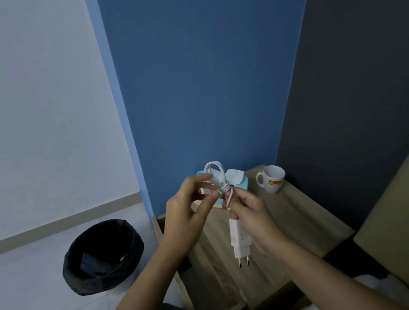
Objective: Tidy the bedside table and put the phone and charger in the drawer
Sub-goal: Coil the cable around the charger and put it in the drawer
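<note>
Two bare forearms rise from the lower edge over a wooden counter (283, 225). The right hand (257, 222) is closed around the white charger (240, 239), gripping its upper body so that the two-pin plug points down, above the counter and not touching it. The left hand (189, 210) pinches the white cable (219, 179) with thumb and fingertips; the cable is gathered into a small bundle with turns wound about its middle, and a loop stands up above the fingers. Both hands hold the charger in the air over the counter's near half. A dark edge shows at the counter's left side beneath the left wrist; what it is cannot be told. Behind the hands, on the counter's far part, lies a light blue tissue pack (239, 182) with a white sheet standing out of it, partly hidden by the cable. To its right, near the far corner, stands a white mug (272, 178), upright, handle to the left. On the floor to the left of the counter stands a bin (103, 257) lined with a black bag. A blue wall (199, 76) rises behind.
</note>
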